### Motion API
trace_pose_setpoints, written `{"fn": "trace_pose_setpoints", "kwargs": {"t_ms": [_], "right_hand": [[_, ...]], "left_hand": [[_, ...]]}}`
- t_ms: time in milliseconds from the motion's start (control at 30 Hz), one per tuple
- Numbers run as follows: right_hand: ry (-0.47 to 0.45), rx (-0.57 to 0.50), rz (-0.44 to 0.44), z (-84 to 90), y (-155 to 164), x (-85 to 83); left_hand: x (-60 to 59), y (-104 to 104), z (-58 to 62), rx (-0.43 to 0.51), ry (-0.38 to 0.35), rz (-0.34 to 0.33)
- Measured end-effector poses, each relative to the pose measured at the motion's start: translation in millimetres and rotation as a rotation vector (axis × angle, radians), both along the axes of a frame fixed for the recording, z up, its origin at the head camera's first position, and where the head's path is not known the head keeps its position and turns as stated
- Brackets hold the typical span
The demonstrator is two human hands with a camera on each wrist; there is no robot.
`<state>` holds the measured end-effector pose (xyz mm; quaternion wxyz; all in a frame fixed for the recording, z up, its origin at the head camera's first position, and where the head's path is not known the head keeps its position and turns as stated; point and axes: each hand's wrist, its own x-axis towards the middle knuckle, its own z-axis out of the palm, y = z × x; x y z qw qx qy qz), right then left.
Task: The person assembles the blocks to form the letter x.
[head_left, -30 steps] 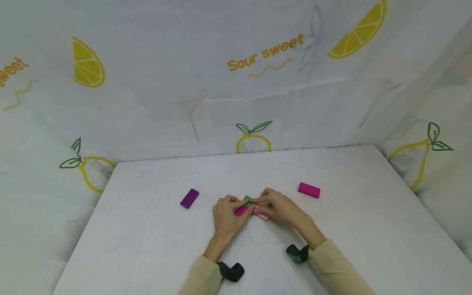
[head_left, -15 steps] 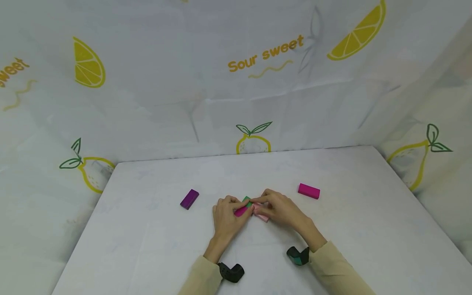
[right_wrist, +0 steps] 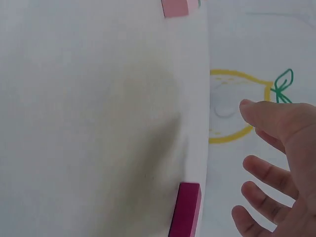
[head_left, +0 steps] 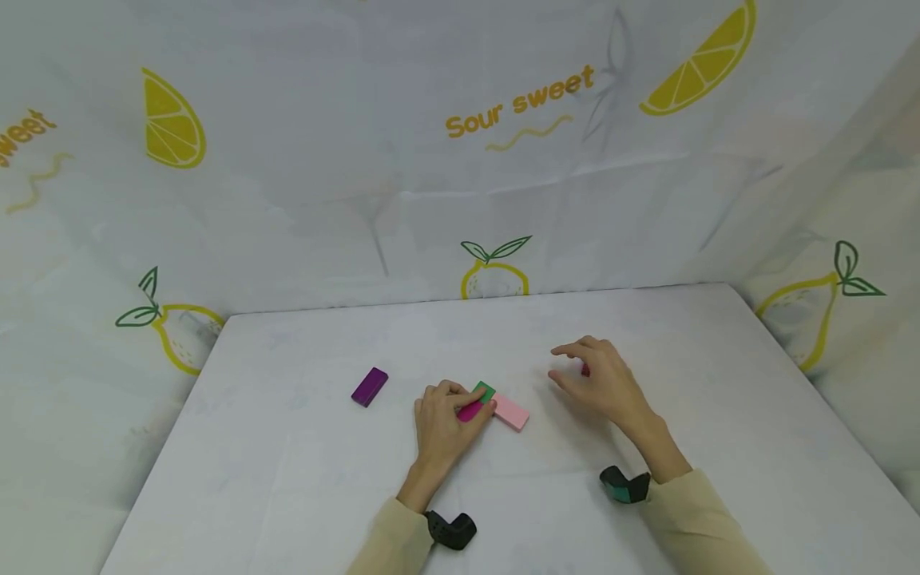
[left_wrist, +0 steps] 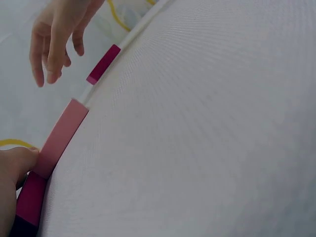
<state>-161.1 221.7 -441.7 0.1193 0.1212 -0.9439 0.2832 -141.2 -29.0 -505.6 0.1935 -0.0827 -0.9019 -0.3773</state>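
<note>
My left hand (head_left: pixel 460 402) rests on the white table (head_left: pixel 287 479) with its fingers curled over a short magenta block (head_left: pixel 470 412). A green block (head_left: pixel 485 391) lies just behind it, and a pale pink block (head_left: pixel 512 412) lies end to end on its right. In the left wrist view my thumb touches where the pink block (left_wrist: pixel 61 138) meets the magenta one (left_wrist: pixel 29 200). My right hand (head_left: pixel 564 363) hovers open, fingers spread, over a second magenta block (head_left: pixel 585 370), which it mostly hides. The right wrist view shows that block (right_wrist: pixel 185 210) beside my spread fingers (right_wrist: pixel 261 170).
A purple block (head_left: pixel 370 386) lies alone on the table to the left of my left hand. White cloth printed with lemons (head_left: pixel 494 275) walls in the table at the back and on both sides. Black wrist mounts sit at both cuffs.
My right hand has let go of the pink block and moved right and away, now open above the far magenta block. The left hand has stayed on its block.
</note>
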Motion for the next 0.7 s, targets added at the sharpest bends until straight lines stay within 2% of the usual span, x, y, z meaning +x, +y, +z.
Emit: {"fn": "trace_pose_setpoints", "kwargs": {"t_ms": [267, 700], "right_hand": [[0.019, 0.041, -0.105, 5.8, 38, 3.2], [-0.097, 0.111, -0.066, -3.3, 58, 3.4]], "left_hand": [[-0.9, 0, -0.5, 0.002, 0.003, 0.001], [-1.0, -1, -0.4, -0.005, 0.021, -0.001]]}}
